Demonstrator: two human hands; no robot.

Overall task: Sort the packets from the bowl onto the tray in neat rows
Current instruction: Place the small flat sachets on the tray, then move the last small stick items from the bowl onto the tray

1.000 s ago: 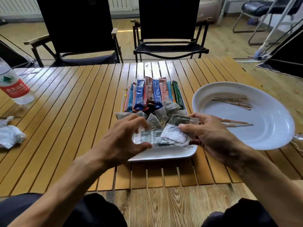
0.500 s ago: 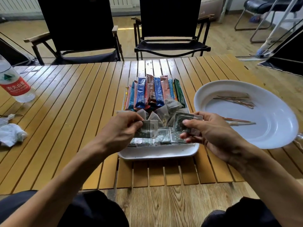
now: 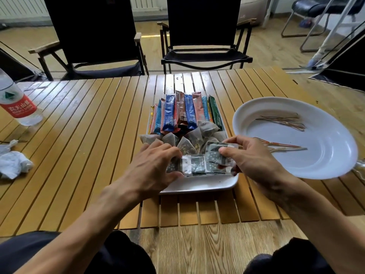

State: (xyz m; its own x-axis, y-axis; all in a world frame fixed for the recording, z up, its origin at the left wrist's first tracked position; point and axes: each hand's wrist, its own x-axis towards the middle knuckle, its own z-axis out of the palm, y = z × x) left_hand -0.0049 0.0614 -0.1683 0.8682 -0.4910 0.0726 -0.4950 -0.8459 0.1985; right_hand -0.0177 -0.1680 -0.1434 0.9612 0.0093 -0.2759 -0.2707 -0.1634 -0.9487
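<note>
White tray (image 3: pixel 199 184) full of packets (image 3: pixel 170 113)

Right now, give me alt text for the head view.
A left hand and right hand hold dark square foil packets at the near end of a white rectangular tray on a slatted wooden table. Colourful stick sachets and mesh tea bags lie behind; a white round bowl sits at right.

A casual lounge room: slatted wooden table (image 3: pixel 79 135), black folding chairs (image 3: pixel 205 36), wall radiator (image 3: pixel 21 8), wood floor (image 3: pixel 217 252).
</note>
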